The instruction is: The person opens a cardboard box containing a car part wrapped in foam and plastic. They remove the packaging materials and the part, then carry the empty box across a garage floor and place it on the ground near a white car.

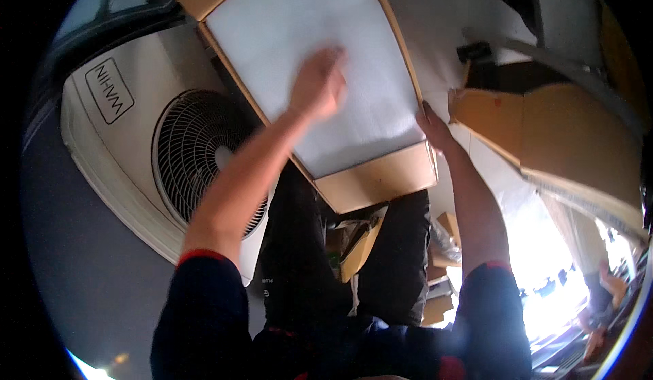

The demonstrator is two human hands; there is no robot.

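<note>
An open cardboard box [378, 181] lies tilted in front of me, above my legs. Inside it a white foam sheet [272, 47] covers the contents, so what lies beneath is hidden. Over the middle of that sheet is my left hand [318, 84], smeared by motion. Its fingers seem curled, but whether they hold or touch anything is unclear. At the near right corner my right hand [435, 130] grips the box's side wall, fingers along its edge.
To the left stands a white outdoor air-conditioner unit [139, 108] with a round black fan grille [204, 156]. Another open cardboard box [571, 125] is at the right. Several cardboard pieces [360, 247] lie below, between and beside my legs. Bright light enters at lower right.
</note>
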